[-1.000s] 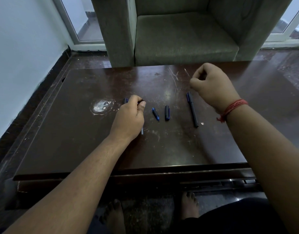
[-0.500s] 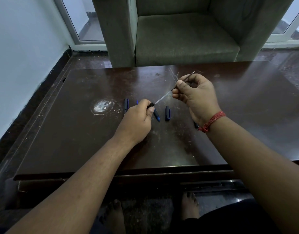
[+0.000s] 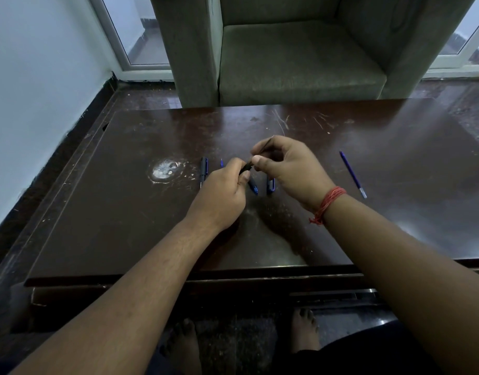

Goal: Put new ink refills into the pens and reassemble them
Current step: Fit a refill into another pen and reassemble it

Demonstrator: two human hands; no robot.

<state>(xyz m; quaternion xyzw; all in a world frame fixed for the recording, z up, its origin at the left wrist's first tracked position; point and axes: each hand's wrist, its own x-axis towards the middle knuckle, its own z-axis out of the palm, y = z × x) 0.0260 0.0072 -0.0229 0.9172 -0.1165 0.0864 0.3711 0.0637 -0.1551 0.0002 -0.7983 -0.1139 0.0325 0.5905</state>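
My left hand (image 3: 222, 190) grips a black pen barrel (image 3: 246, 168), only its upper end showing past the fingers. My right hand (image 3: 287, 169) pinches a thin refill (image 3: 262, 143) right at the barrel's mouth, and the two hands nearly touch. On the dark brown table (image 3: 124, 212) lie a dark pen with a blue clip (image 3: 204, 169), a small blue piece (image 3: 221, 162), a blue tip section (image 3: 253, 186) and a dark cap (image 3: 271, 184). A loose blue refill (image 3: 352, 173) lies to the right of my right hand.
A white scuffed patch (image 3: 164, 170) marks the table left of the parts. A grey armchair (image 3: 300, 55) stands just behind the table's far edge. A white wall (image 3: 30, 104) runs along the left. My bare feet (image 3: 304, 328) are under the near edge.
My right hand has come left and down until it meets my left hand. The stretch of thin refill between the hands has shortened to almost nothing. The blue refill at right is now uncovered.
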